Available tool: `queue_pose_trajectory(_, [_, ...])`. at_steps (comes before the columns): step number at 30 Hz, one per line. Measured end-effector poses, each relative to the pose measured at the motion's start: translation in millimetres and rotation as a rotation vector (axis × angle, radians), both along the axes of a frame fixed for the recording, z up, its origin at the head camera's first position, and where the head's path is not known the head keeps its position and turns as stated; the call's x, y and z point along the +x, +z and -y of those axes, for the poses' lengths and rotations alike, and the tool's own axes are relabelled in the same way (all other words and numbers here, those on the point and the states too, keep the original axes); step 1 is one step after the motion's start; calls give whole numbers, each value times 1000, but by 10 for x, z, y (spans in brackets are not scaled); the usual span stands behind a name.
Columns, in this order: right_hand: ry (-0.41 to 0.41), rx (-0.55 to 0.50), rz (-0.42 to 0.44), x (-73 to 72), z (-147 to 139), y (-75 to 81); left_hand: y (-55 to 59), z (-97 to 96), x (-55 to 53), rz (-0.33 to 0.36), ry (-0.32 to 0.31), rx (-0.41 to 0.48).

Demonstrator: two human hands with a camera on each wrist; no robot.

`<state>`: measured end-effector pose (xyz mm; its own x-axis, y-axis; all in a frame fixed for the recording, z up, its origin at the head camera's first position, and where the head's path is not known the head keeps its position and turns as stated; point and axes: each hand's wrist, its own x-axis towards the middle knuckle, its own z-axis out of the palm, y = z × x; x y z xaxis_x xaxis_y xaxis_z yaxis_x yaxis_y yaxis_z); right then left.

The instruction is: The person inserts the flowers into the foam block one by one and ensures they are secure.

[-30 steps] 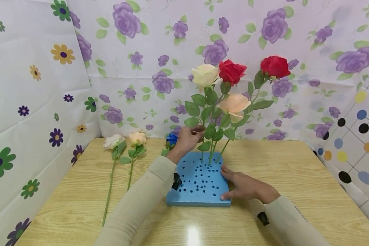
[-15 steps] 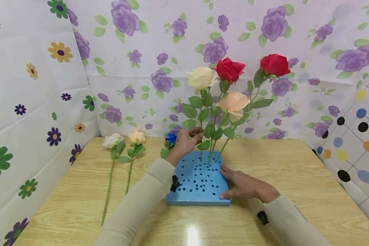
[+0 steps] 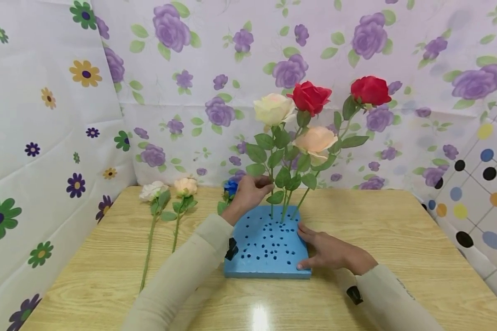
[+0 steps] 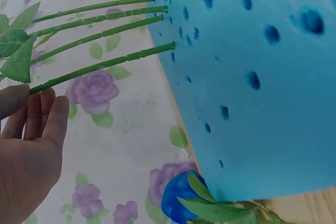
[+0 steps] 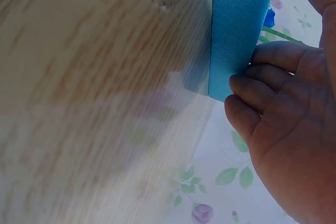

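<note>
My left hand (image 3: pixel 246 196) pinches the green stem of a cream-white artificial rose (image 3: pixel 274 109) between thumb and fingers. Its stem stands in a hole near the back of a blue foam board (image 3: pixel 257 264) dotted with many holes. In the left wrist view the left hand (image 4: pixel 31 156) holds that stem (image 4: pixel 105 67) below the leaves. Two red roses (image 3: pixel 311 98) and a peach rose (image 3: pixel 316 141) also stand in the board, right of the white one. Along the board's right side my right hand (image 3: pixel 333 250) rests with spread fingers; its fingertips (image 5: pixel 242 88) press the side face.
A pale rose (image 3: pixel 153 191) and a peach rose (image 3: pixel 186 186) lie on the wooden table (image 3: pixel 107 248) at left. Behind the left hand, a blue rose (image 3: pixel 230 187) lies by the board's back left corner. Flower-printed cloth (image 3: pixel 170 138) hangs behind and beside the table.
The white rose has sunk slightly lower and shifted a little left, and my left hand has moved down with it. My right hand stays against the board.
</note>
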<state>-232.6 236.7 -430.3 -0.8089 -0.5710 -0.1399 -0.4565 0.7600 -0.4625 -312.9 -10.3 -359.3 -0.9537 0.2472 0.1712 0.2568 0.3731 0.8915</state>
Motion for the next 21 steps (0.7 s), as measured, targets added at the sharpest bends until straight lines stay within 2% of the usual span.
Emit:
queue_pose_trajectory(5, [15,-14,7,2,-6,9,-39,94,36,-42,-26,-68])
queue_pose_trajectory(12, [14,-13,-2,-7,-25,-10,-38,281,114,-63,-43,-91])
queue_pose_trajectory(16, [10,-13,4,-6,-27,-16,-15,390,142,-48,-52,-83])
queue_pose_trajectory(21, [7,-22,12,7,-15,5,-10,536,158,10,-57,-69])
